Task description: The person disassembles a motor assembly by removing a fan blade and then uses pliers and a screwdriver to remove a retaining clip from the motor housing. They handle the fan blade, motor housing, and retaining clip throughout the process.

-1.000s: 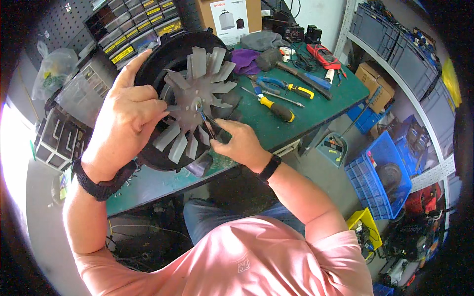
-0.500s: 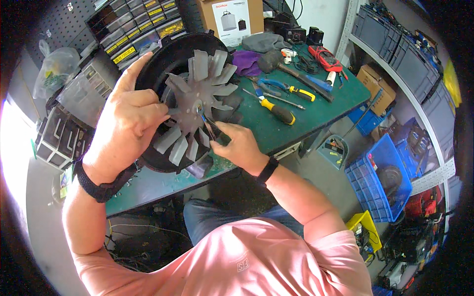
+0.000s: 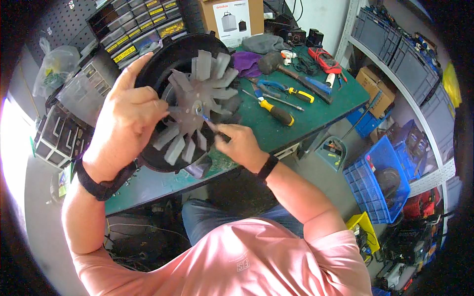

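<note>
Fingers (image 3: 159, 105) of the left hand (image 3: 129, 116) pinch the fan (image 3: 186, 94) at nine o'clock, in front of the drum (image 3: 173, 53); the right hand (image 3: 239, 143), at four, grips a tool (image 3: 207, 119) on the fan's hub (image 3: 189, 104). A slack pinch could let the blades (image 3: 203, 66) turn; a slipping tool could bark knuckles (image 3: 241, 129).

The right hand (image 3: 241, 143) covers the grip of a slim, blurred tool (image 3: 207, 119); how its tip meets the hub (image 3: 190, 104) is too small to tell. The left hand (image 3: 127, 113) hides part of the housing (image 3: 168, 53), and the fan (image 3: 195, 96) covers the housing's middle. The lower blades (image 3: 174, 150) look smeared. The top edge cuts off the carton (image 3: 232, 24), the bottom edge the shirt (image 3: 222, 261).
</note>
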The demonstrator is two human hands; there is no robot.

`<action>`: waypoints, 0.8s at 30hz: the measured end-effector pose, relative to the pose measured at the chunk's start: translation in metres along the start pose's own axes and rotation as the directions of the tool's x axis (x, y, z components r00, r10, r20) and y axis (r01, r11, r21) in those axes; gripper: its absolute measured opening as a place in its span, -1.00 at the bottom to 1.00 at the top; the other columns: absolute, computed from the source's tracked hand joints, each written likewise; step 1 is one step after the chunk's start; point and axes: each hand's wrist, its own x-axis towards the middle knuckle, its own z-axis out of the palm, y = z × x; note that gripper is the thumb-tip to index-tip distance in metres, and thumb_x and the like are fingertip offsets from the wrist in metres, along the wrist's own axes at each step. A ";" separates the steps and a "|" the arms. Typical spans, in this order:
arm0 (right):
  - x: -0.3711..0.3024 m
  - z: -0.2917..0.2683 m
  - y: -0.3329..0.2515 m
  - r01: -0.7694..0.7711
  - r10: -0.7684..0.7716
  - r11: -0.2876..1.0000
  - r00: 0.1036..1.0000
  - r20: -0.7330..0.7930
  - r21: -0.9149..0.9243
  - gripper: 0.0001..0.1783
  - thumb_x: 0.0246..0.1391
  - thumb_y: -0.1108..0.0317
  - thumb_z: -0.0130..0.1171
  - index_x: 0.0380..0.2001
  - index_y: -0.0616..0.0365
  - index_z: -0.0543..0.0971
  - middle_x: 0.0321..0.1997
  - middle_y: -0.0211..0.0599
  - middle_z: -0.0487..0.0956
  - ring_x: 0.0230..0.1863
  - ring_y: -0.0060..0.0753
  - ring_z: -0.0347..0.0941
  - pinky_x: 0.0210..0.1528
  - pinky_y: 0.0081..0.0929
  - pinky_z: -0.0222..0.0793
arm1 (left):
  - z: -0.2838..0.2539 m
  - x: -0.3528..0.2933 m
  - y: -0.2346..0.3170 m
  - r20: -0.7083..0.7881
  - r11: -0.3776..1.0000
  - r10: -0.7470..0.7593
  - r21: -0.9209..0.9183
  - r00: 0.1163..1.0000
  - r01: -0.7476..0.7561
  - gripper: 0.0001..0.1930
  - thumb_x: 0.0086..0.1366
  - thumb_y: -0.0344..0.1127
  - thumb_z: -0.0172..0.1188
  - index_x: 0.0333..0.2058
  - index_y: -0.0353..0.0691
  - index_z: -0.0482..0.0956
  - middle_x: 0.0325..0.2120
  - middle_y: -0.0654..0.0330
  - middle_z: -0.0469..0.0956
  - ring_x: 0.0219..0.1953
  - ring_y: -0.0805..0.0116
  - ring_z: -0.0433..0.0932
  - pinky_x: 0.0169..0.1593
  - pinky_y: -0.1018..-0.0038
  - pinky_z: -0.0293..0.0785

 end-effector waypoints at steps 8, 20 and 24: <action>-0.002 -0.003 -0.004 0.030 -0.023 0.998 0.994 0.112 -0.064 -0.88 -0.02 0.39 0.19 -0.43 0.23 0.54 -0.47 -0.04 0.54 -0.43 0.03 0.49 -0.41 -0.23 0.41 | -0.004 -0.004 -0.001 0.004 1.000 0.005 -0.018 1.000 -0.005 -0.82 -0.25 -0.53 0.27 -0.54 -0.33 0.55 -0.62 0.14 0.43 -0.21 -0.04 0.53 0.16 0.06 0.33; -0.017 -0.038 -0.034 -0.325 0.261 0.909 0.932 0.252 0.261 -0.73 0.24 0.23 0.00 -0.38 0.21 0.54 -0.63 -0.40 0.39 -0.63 -0.49 0.28 -0.58 -0.53 0.19 | -0.005 -0.006 0.002 0.017 0.998 -0.053 -0.021 0.998 0.054 -0.83 -0.21 -0.54 0.30 -0.53 -0.32 0.56 -0.60 0.13 0.42 -0.10 -0.14 0.47 0.12 0.09 0.34; -0.020 -0.028 -0.043 -0.611 0.417 0.469 0.790 0.449 0.638 -0.64 0.31 0.18 -0.10 -0.50 0.16 0.47 -0.69 -0.60 0.25 -0.68 -0.73 0.10 -0.66 -0.64 -0.01 | -0.006 -0.004 0.001 0.020 0.999 -0.041 -0.020 0.999 0.042 -0.83 -0.19 -0.54 0.30 -0.51 -0.31 0.56 -0.59 0.13 0.44 -0.08 -0.15 0.46 0.11 0.08 0.34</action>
